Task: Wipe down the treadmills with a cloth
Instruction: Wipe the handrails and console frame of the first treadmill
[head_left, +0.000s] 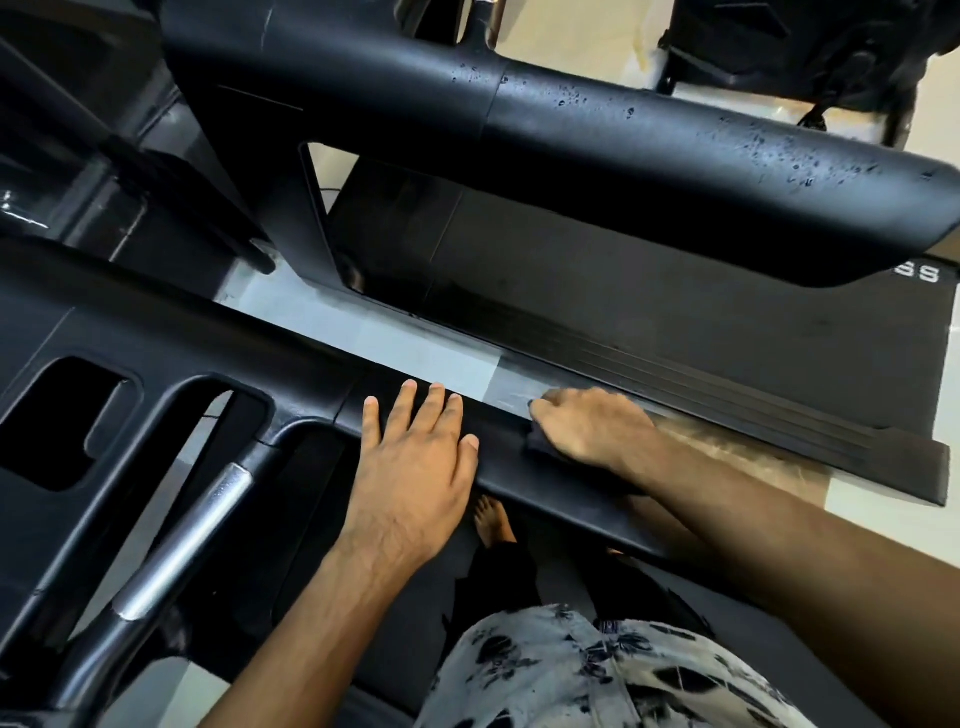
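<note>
A dark cloth (539, 443) is seen only as a corner at the edge of the right hand (587, 428). The rest is hidden under the palm, and its colour is barely told apart from the black beneath it. The grip of that hand is clamped on the cloth, with fingers curled down and knuckles uppermost. Cloth and hand are pressed on top of the black side rail (500, 457) of the near treadmill (156, 322). The left hand (410, 467) is laid flat on the same rail, just beside the right. Its grip is apart, with fingers straight and slightly spread, and nothing is held.

A silver handle bar (182, 540) is set in the moulding at lower left, its lower end cut off by the frame. Below the rail a bare foot (491, 519) is glimpsed on dark matting, with a patterned garment (597, 670) at the bottom edge.

Beyond a strip of pale floor (405, 343) a second treadmill (675, 312) is shown. Its belt is partly covered by its own broad rail (675, 171), which is flecked with small marks. White lettering (930, 273) on it is cut short and cannot be read in full.
</note>
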